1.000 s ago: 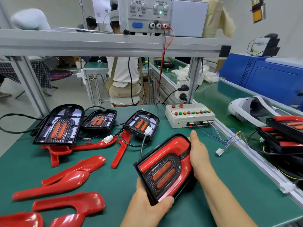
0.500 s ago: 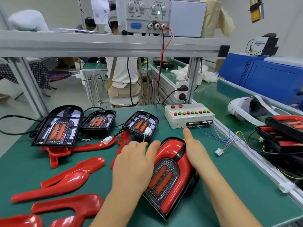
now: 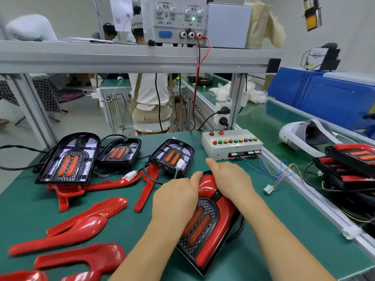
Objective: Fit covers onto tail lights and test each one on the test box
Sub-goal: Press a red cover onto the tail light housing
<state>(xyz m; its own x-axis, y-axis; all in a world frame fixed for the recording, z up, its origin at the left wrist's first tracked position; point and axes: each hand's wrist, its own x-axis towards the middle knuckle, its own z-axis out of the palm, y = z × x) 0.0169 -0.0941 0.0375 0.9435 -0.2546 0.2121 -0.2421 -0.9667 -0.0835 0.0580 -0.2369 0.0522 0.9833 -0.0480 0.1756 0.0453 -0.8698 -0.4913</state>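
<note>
A tail light [image 3: 205, 226] with a red cover on it lies on the green mat in front of me. My left hand [image 3: 174, 197] lies over its left edge with the fingers curled down and the thumb pressing on the red cover. My right hand [image 3: 231, 179] covers the upper right of the cover, thumb sticking out; its fingers wrap over the far edge, out of sight. The white test box [image 3: 231, 142] with coloured buttons stands behind, and its loose white connector [image 3: 268, 188] lies to the right of my hands.
Three uncovered tail lights [image 3: 69, 159] [image 3: 119, 152] [image 3: 171, 157] lie at the back left with their cables. Several loose red covers [image 3: 81, 228] lie at the left front. Covered lights are stacked [image 3: 351, 163] at the right beyond the aluminium rail. A power supply [image 3: 176, 19] stands on the shelf.
The tail light was tipped up between both hands, then laid flat. My left hand moved from its lower corner onto its left side; my right hand slid over the cover's top.
</note>
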